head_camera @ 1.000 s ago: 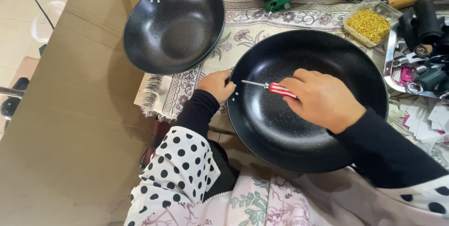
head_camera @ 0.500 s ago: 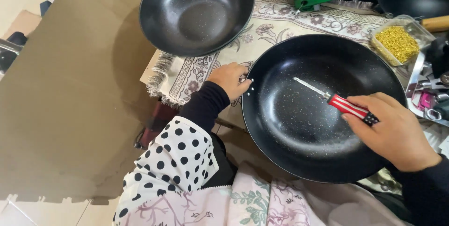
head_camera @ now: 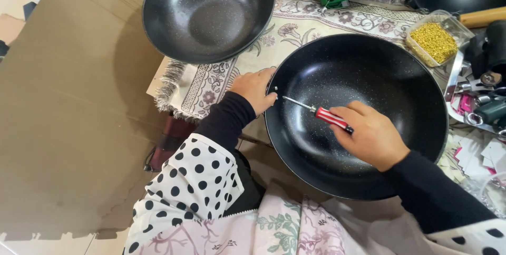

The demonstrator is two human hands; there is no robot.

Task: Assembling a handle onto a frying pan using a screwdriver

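Cloth [head_camera: 311, 28], floral and fringed, covered the work surface, brown cardboard [head_camera: 68, 118] left of it. On the cloth lay a black wok [head_camera: 390, 75]; the left hand [head_camera: 255, 89] clasped its rim, the right hand [head_camera: 371, 136] gripped a red-handled screwdriver [head_camera: 321, 113] inside. A second wok [head_camera: 208, 12] sat beyond the cloth's fringe.

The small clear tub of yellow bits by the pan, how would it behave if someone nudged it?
The tub is thin clear plastic, so probably light and quick to slide. It has no lid, so its small yellow pieces would likely spill if tipped.
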